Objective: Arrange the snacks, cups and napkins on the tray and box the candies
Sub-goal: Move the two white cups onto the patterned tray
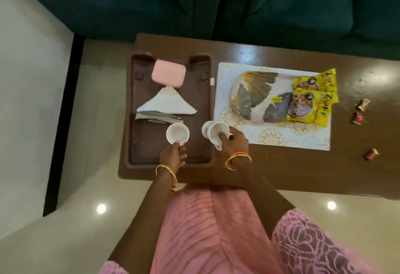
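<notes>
Cups are going onto the tray; snacks and candies are waiting.

The napkins (166, 106) and pink box (168, 74) are already lying on the brown tray (200, 157), toward 12 o'clock. The left hand (174, 154) is gripping one white cup (178, 136) over the tray; the right hand (232, 141), at 3 o'clock, is clutching two cups (215, 132) at the tray's edge. The snack packets (311, 100) and loose candies (359, 118) are sitting well right, off the tray.

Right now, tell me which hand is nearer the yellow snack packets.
Right. The right hand holds cups at the tray's right edge, beside the placemat carrying the yellow snack packets; the left hand sits farther left.
</notes>
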Tool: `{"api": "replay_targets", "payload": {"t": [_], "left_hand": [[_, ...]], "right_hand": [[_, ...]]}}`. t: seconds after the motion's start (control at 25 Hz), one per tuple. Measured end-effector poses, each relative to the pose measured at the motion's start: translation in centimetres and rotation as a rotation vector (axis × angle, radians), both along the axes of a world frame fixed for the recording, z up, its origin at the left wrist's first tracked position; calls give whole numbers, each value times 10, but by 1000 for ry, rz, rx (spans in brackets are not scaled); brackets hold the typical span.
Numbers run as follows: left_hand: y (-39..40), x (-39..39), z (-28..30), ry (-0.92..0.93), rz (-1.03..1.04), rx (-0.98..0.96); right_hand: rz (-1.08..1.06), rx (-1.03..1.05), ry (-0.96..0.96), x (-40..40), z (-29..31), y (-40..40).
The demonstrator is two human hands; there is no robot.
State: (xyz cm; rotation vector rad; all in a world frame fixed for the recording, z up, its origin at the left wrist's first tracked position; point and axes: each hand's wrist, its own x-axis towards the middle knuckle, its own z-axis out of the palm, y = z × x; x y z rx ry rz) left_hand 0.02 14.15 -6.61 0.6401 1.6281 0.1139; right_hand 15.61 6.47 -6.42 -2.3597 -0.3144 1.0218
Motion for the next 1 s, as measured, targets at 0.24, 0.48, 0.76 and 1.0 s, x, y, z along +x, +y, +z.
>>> {"api": "replay_targets", "payload": {"t": [0.24,0.48,0.76,1.0], "left_hand": [[-19,119,10,-94,-285,-14],[-37,237,-16,-59,-460,-4],[-37,314,-53,116,-668,85],[-9,362,-42,494,-1363,485]], "right_hand": [[-450,-13,-54,108,14,-62],[-402,-86,-18,214,-23,-66],[-181,-123,-13,255,-63,-57],[-140,-122,-80,259,-67,-66]]}}
